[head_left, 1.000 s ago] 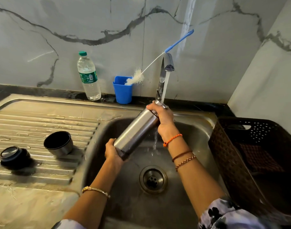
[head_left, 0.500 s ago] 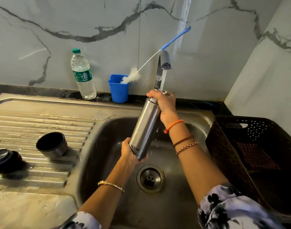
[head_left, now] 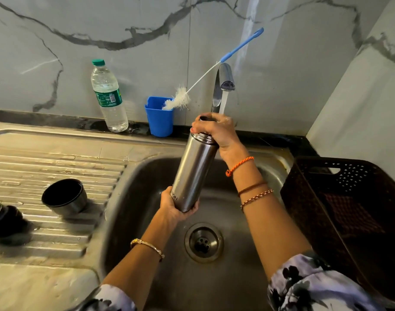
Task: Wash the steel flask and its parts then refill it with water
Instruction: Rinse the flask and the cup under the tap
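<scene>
The steel flask [head_left: 193, 170] is held nearly upright over the sink basin [head_left: 133, 198], its open mouth just under the tap [head_left: 224, 80], from which water runs. My left hand [head_left: 173, 206] grips the flask's bottom end. My right hand [head_left: 216, 131] grips its neck, fingers curled round the rim. On the ribbed drainboard [head_left: 57, 158] at the left lie the flask's steel cup [head_left: 64, 198], on its side, and a dark stopper lid [head_left: 1, 217] at the frame's left edge.
A blue cup [head_left: 159, 118] with a bottle brush [head_left: 214, 70] stands at the back wall, next to a plastic water bottle [head_left: 107, 97]. A dark perforated basket [head_left: 349, 209] sits right of the sink. The drain [head_left: 203, 242] lies below the flask.
The flask has been swung from a slant to nearly upright, its mouth raised closer to the running tap. Both hands keep their grip.
</scene>
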